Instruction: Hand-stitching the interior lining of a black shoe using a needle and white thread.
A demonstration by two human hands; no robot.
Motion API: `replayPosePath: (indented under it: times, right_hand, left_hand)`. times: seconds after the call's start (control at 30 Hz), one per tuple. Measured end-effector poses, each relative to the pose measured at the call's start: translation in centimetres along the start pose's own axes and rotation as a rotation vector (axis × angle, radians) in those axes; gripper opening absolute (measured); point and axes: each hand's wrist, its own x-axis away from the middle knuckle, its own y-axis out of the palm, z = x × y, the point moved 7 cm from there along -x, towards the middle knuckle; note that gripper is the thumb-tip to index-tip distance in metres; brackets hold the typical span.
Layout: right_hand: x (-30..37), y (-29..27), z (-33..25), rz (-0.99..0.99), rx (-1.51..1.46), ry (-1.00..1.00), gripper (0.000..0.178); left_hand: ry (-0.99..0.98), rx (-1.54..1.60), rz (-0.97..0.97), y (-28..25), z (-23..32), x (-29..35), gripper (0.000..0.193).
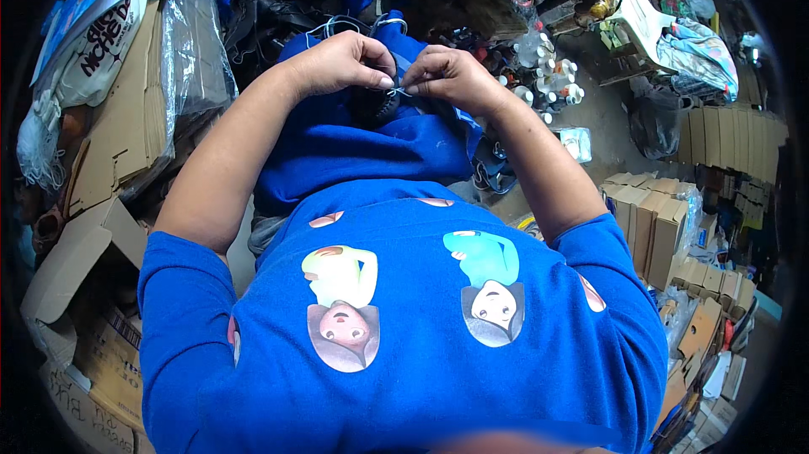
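Note:
My left hand (344,63) and my right hand (452,79) meet over my lap, each with thumb and forefinger pinched together. A thin pale lace or cord (397,91) runs between the fingertips. Just under them sits a dark item that looks like a shoe (377,106), with cord across its top. Most of it is hidden by my hands and the blue cloth (362,146) over my lap. Beyond my left hand, a pale looped cord (330,26) lies on dark material.
Flattened cardboard (126,121) and a clear plastic sheet (192,49) stand at the left, above an open carton (67,273). To the right are several white-capped bottles (552,79), a white plastic chair (640,16), a dark plastic bag (653,125) and stacked cardboard boxes (649,222).

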Motion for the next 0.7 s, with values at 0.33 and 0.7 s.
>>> replayPosePath:
  times: [0.33, 0.7]
  right_hand:
    - [3.1, 0.8, -1.3, 0.231, 0.118, 0.034, 0.029]
    - [3.3, 0.9, -3.5, 0.230, 0.388, -0.046, 0.022]
  left_hand:
    - [0.030, 0.137, -0.099, 0.4, -0.7, 0.6, 0.031]
    - [0.096, -0.013, -0.168, 0.8, -0.9, 0.3, 0.036]
